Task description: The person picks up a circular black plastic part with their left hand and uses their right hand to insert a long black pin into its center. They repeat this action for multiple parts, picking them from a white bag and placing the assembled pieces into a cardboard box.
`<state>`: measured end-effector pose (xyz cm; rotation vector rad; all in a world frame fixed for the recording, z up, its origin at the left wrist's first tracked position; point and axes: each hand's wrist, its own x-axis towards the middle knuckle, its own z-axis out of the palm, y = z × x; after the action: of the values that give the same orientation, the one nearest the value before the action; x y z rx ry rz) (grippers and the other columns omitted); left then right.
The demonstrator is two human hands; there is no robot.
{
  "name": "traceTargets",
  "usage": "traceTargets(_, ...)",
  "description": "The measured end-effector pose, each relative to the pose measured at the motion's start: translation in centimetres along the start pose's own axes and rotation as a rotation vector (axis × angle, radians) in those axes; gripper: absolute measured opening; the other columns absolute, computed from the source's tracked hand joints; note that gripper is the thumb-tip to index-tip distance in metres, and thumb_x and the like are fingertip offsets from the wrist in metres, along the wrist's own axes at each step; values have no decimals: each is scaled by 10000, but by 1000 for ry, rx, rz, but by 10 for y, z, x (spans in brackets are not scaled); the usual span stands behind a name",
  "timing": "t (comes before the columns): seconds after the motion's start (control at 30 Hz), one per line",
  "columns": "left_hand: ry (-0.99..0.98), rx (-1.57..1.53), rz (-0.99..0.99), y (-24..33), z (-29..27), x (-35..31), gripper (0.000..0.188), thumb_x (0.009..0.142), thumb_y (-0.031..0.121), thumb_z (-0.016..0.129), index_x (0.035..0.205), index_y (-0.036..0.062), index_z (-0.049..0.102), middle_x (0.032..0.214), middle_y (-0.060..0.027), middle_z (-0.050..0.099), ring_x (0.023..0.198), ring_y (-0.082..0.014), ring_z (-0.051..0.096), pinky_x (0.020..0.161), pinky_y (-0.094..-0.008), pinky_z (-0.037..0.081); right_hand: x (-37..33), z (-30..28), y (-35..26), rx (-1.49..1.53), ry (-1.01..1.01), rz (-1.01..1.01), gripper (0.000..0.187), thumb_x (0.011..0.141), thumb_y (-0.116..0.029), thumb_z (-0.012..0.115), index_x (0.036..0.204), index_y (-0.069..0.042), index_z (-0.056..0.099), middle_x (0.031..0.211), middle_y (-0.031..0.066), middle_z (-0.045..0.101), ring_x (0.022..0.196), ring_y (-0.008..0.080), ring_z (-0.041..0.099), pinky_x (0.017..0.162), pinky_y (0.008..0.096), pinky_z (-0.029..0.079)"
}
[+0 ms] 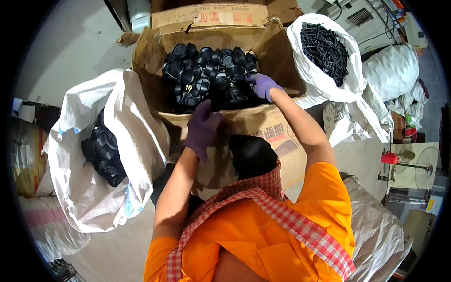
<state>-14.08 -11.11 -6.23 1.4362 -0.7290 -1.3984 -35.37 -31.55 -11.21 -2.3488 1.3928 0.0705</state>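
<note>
A cardboard box [149, 96] stands in front of me, heaped with black round plastic caps [202, 87]. My right hand [264, 86], in a purple glove, reaches over its near right part into the pile. Those fingers are bent in among the black pieces. The fingertips are hidden, so what they grip cannot be made out. My left hand [203, 128], gloved in purple too, is at the box's near edge with its thumb and fingers apart. Nothing shows in it. Left of the box, a white woven sack [77, 188] holds more black caps [104, 148].
Another white sack [297, 51] at the box's right is filled with thin black plastic pieces [325, 52]. Farther right lies a translucent stuffed bag [392, 70]. A board with a red-ended tool [390, 158] is at the right. The box's flaps [206, 16] stand up at the far side.
</note>
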Motion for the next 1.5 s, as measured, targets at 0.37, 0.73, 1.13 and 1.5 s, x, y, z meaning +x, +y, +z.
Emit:
traceTargets(0.37, -12, 356, 186, 15, 2, -10, 474, 814, 210, 662, 1249, 71, 533, 1068, -128, 616, 999, -215, 602, 852, -315, 489, 55, 67, -27, -364, -671, -46, 341, 903, -302, 437, 1074, -103, 654, 1051, 125, 630, 912, 295, 581, 824, 389, 458)
traceTargets(0.73, 204, 236, 285, 2, 6, 18, 598, 761, 209, 673, 1287, 20, 460, 1209, -192, 531, 1126, -305, 527, 979, -365, 408, 38, 71, -9, 504, -582, -150, 173, 844, -59, 489, 950, -74, 625, 712, 81, 608, 574, 198, 569, 489, 297, 439)
traceTargets(1.13, 212, -586, 156, 22, -25, 24, 500, 736, 84, 627, 1220, 26, 517, 1071, -97, 606, 966, -189, 591, 779, -311, 526, -77, -60, -159, 373, 575, -551, 223, 879, -34, 468, 1030, 22, 623, 1014, 96, 630, 957, 196, 586, 851, 312, 448)
traceTargets(1.5, 118, -183, 525, 19, -35, 0, 435, 799, 44, 548, 1232, 50, 513, 1097, -124, 616, 963, -229, 614, 837, -364, 527, -98, -49, -155, 844, -69, -491, 566, 865, -46, 528, 1401, -39, 344, 1191, 103, 553, 1035, 163, 531, 919, 283, 407)
